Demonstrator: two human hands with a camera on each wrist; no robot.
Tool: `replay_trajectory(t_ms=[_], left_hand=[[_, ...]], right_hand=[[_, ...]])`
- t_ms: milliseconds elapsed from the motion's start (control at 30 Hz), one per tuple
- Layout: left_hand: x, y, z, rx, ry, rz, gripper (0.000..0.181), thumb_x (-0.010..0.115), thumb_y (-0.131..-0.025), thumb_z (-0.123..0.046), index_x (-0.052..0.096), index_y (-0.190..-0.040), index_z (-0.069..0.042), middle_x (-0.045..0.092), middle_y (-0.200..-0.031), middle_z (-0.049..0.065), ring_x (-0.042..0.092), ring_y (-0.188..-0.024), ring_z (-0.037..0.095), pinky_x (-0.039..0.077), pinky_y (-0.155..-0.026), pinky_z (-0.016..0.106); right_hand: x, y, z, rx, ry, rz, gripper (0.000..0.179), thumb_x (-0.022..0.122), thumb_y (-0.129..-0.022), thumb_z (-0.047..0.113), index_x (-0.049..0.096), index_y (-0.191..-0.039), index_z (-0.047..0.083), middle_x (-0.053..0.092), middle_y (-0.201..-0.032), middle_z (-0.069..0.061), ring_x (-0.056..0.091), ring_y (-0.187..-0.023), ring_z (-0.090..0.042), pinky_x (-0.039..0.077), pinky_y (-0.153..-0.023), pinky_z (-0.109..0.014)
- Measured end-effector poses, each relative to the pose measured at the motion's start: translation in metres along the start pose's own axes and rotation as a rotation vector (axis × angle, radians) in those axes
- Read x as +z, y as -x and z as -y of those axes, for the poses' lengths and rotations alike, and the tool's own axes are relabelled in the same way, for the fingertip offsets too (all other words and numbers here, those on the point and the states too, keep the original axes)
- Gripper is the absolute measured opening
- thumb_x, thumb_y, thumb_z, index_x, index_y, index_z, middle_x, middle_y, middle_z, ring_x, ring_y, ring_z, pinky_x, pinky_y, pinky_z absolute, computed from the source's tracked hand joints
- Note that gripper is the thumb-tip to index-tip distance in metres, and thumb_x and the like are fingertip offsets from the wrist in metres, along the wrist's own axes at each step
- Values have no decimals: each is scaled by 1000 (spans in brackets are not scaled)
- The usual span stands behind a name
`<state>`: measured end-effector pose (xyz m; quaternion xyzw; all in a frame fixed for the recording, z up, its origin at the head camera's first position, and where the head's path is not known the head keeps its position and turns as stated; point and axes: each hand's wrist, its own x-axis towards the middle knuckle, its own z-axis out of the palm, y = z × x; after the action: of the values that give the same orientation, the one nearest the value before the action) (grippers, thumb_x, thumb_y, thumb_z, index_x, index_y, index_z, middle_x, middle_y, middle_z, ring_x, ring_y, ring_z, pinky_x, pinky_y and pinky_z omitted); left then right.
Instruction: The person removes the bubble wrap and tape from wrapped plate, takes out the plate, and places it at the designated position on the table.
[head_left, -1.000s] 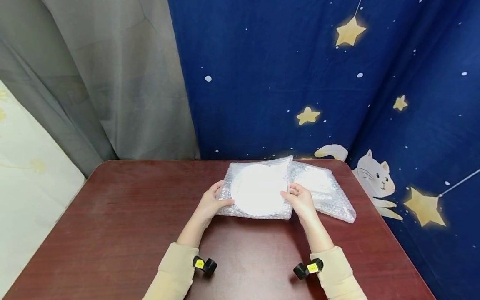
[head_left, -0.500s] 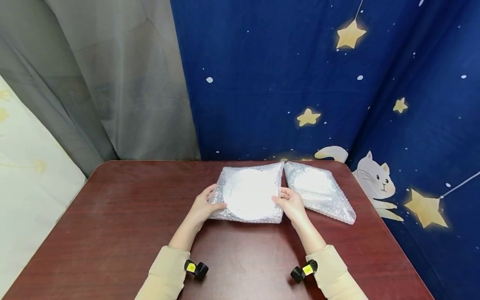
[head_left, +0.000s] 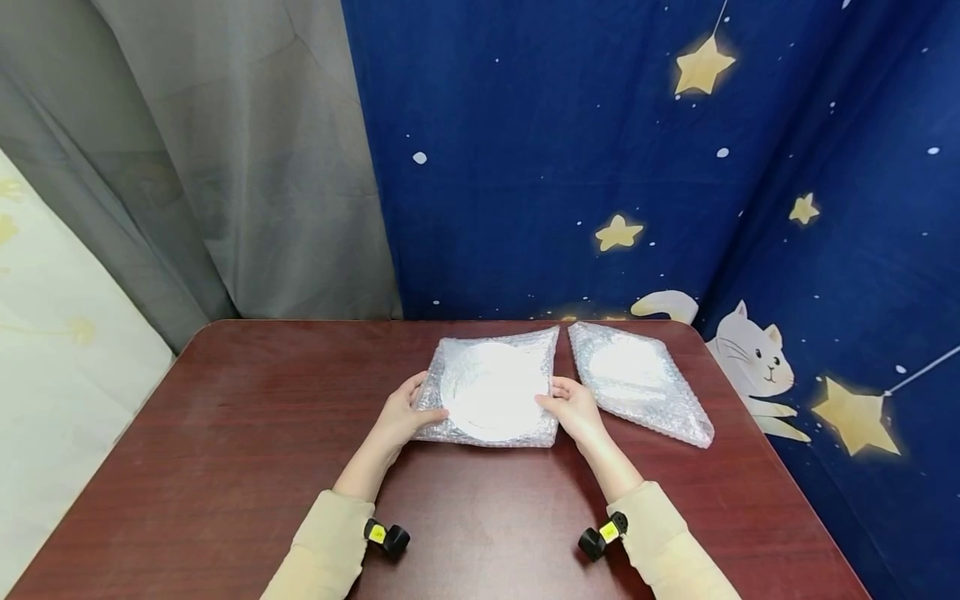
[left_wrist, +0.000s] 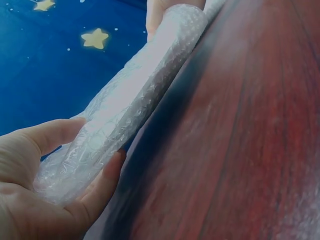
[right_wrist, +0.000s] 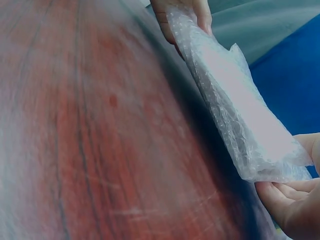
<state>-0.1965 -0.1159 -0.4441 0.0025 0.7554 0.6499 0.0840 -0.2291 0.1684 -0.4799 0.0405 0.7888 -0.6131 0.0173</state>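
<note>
Both hands hold a flat bubble-wrap package (head_left: 495, 392) with a round white shape showing through it. My left hand (head_left: 401, 414) grips its left edge, thumb on top and fingers underneath; the left wrist view shows that hand (left_wrist: 60, 175) pinching the wrap. On the opposite edge, my right hand (head_left: 573, 408) pinches the package between thumb and fingers, as the right wrist view shows of the hand (right_wrist: 295, 195) too. A dark shadow runs beneath the package in both wrist views. Whether it touches the table I cannot tell.
A second bubble-wrapped package (head_left: 645, 383) lies at the table's back right, just right of my right hand. The dark red wooden table (head_left: 225, 467) reaches back to a grey curtain (head_left: 300, 167) and a blue starry curtain (head_left: 510, 167).
The held package has moved left and slightly toward me, both hands with it. It overlapped the second package in view earlier; now a gap shows between them.
</note>
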Motion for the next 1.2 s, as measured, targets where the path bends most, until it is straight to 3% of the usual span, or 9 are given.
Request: replay_trajectory(t_ms=[200,467,667,833,1000,1200], left_hand=[[0,-2,1,-17,-20,7,81,73,-79,2,27,-146,7,26,-151,25,22,-139,34,37,-102,45],[-3,-29,40,-24,-40,-22,85,78,-77,-5,30,-148,-1,31,-149,23,27,-137,33,37,-102,47],[-4,-35,45,3,-17,-34,89,79,-75,-3,30,-149,-6,46,-138,25,48,-121,30,45,-90,37],[-4,-38,45,28,-50,-34,89,79,-75,-3,31,-149,-7,39,-143,24,42,-127,30,44,-91,37],[-6,-41,45,47,-142,-30,85,79,-76,-5,33,-148,-6,33,-149,22,33,-134,36,39,-100,47],[-9,-41,40,110,-380,-10,81,79,-78,-15,37,-146,-3,38,-144,23,34,-132,40,33,-103,53]], right_hand=[[1,-4,-5,8,45,5,42,71,-84,8,60,-121,-8,66,-108,-20,61,-94,-18,50,-80,-28],[1,-12,-11,-7,74,15,43,72,-84,10,60,-122,-7,66,-109,-19,60,-100,-23,49,-84,-32],[1,-16,-12,-3,96,21,45,72,-85,11,59,-124,-7,64,-113,-20,57,-107,-28,47,-88,-37],[0,-20,-11,7,118,25,47,72,-85,13,58,-126,-5,63,-116,-20,56,-111,-28,46,-92,-40],[0,-22,-11,22,118,37,48,71,-85,14,57,-128,-3,62,-118,-19,54,-114,-28,44,-94,-41],[1,-21,-8,-15,195,28,52,72,-85,17,55,-130,-3,61,-119,-20,58,-105,-29,48,-88,-41]])
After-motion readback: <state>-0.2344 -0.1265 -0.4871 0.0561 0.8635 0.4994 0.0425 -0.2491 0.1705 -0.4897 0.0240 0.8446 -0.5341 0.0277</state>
